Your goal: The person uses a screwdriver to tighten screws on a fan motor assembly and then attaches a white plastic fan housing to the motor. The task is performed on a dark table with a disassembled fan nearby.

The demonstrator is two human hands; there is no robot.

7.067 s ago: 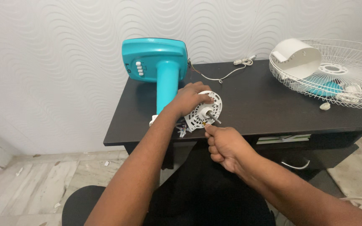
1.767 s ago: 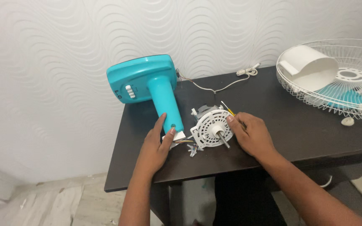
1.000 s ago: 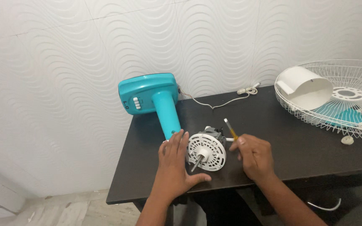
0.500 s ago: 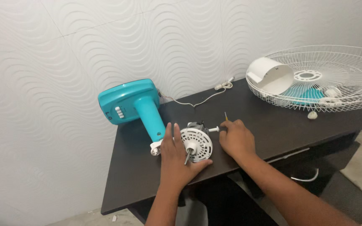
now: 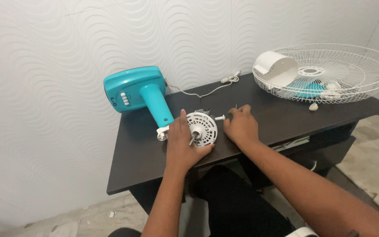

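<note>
Head view: left hand (image 5: 181,147) lies open against the white fan motor (image 5: 202,128); right hand (image 5: 241,126) pinches a thin screwdriver (image 5: 236,106).

No packages, signs or screens are seen. Only a small dark marking is borne on the turquoise fan base (image 5: 133,89), left of its white buttons (image 5: 124,98), near the wall.

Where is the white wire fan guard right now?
The wire fan guard lies at the dark table's far right end, beyond the right hand.
</note>
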